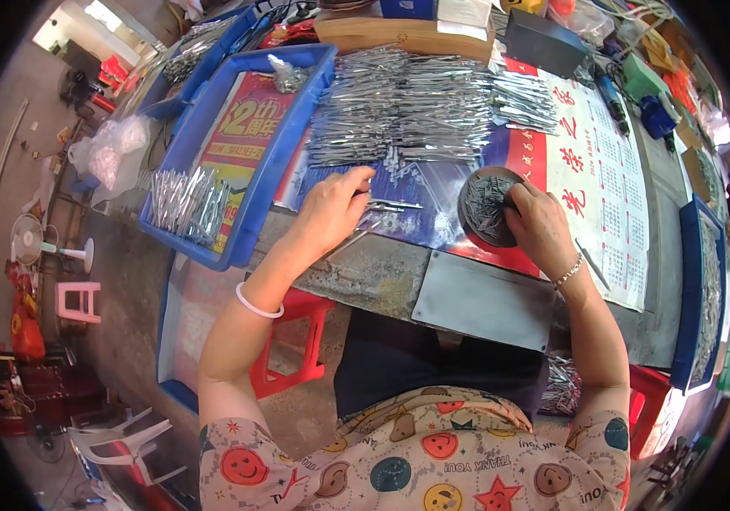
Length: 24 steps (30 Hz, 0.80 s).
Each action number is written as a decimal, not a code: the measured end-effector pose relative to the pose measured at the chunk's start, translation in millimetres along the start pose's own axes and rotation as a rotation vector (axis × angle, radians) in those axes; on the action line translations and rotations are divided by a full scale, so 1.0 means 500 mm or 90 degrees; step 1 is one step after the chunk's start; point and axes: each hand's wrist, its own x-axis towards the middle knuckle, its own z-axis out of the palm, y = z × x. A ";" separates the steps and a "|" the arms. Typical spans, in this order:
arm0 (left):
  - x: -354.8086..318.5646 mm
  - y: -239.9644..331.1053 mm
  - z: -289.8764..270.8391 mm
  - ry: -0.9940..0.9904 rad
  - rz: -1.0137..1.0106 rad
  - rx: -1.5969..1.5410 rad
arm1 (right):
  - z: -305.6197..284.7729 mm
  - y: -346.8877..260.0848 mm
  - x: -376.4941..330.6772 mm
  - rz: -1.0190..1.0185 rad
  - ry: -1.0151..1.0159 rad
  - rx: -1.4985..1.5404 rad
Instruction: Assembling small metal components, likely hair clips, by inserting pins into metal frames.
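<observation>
My left hand (337, 207) is raised over the front of the work table, its thumb and forefinger pinched together. What the pinch holds, if anything, is too small to make out. Beside its fingers lie a few slim metal pieces (397, 205). My right hand (541, 223) reaches over the rim of a round dark dish (470, 232), fingers curled down among small grey metal pins (488, 204); its fingertips are partly hidden. Beyond both hands, long rows of slender silvery metal pieces (442, 102) are stacked on a printed sheet.
A blue tray (250, 217) at the left holds a bundle of metal pieces (190, 204) and a small plastic bag (288, 75). A grey plate (484, 298) lies at the table's front edge. Another blue tray (686, 341) stands far right. A red stool (297, 336) is below the table.
</observation>
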 end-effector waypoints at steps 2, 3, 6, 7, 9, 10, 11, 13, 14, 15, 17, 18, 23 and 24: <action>0.004 0.005 -0.004 -0.004 0.020 0.017 | -0.001 0.005 -0.001 0.009 0.004 0.014; 0.003 0.009 -0.008 -0.028 -0.010 -0.024 | -0.001 0.007 -0.001 0.011 0.006 0.027; -0.007 0.022 -0.019 -0.075 -0.030 -0.062 | 0.004 0.010 0.003 0.004 0.015 0.017; -0.010 0.022 -0.021 -0.089 -0.039 -0.089 | 0.004 0.009 0.004 0.009 0.017 0.020; -0.012 0.018 -0.021 -0.106 -0.047 -0.113 | 0.001 0.008 0.004 0.007 0.000 0.011; -0.011 0.015 -0.020 -0.042 -0.025 -0.109 | 0.002 0.009 0.005 0.010 0.002 0.014; -0.011 0.013 -0.020 0.022 -0.003 -0.106 | 0.002 0.009 0.005 0.003 0.014 0.008; -0.012 0.009 -0.026 0.033 -0.056 -0.142 | 0.006 0.011 0.007 -0.003 0.027 0.004; -0.011 0.002 -0.024 0.063 -0.054 -0.137 | 0.009 0.012 0.007 -0.002 0.026 -0.002; -0.010 -0.004 -0.022 0.094 -0.052 -0.132 | 0.011 0.013 0.007 -0.002 0.025 -0.008; -0.011 -0.012 -0.015 0.062 -0.056 -0.134 | 0.014 0.010 0.012 -0.003 0.019 -0.008; -0.013 -0.013 -0.011 0.026 -0.057 -0.139 | 0.016 0.008 0.015 0.002 0.013 -0.010; -0.006 0.021 -0.014 -0.088 -0.043 -0.203 | 0.023 0.007 0.015 0.000 0.019 -0.023; -0.010 0.024 -0.022 -0.108 -0.069 -0.236 | 0.022 0.005 0.016 0.000 0.020 -0.022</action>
